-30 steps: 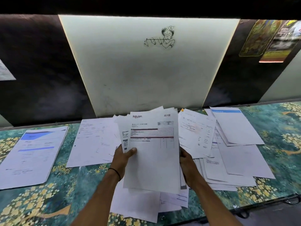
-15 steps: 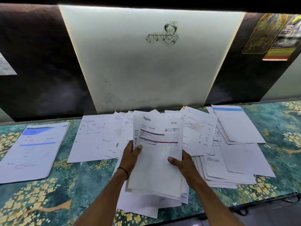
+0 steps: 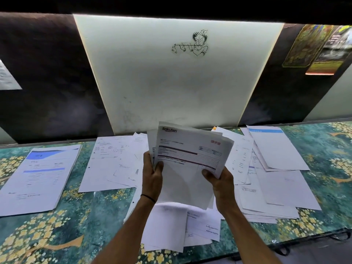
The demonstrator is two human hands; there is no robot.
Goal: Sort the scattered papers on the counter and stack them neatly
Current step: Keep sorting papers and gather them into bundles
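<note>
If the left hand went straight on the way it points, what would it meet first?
Probably the white wall panel; the left hand, gripping the sheaf, looks raised above the scattered papers. Depth unclear.

Tilted sheaf of papers [image 3: 187, 168] above the counter [image 3: 80, 221], loose sheets [image 3: 276, 189] strewn flat beneath.

The bundle of papers [image 3: 190, 168] you held up hid most of the fingers of your left hand [image 3: 152, 174] and right hand [image 3: 222, 181] behind it. It also covered part of the loose sheets [image 3: 114, 161] on the desk [image 3: 85, 225]. Print below the Rakuten heading was too small to read. The posters [image 3: 320, 48] ran off the right edge, and a wall sheet [image 3: 7, 77] off the left.
</note>
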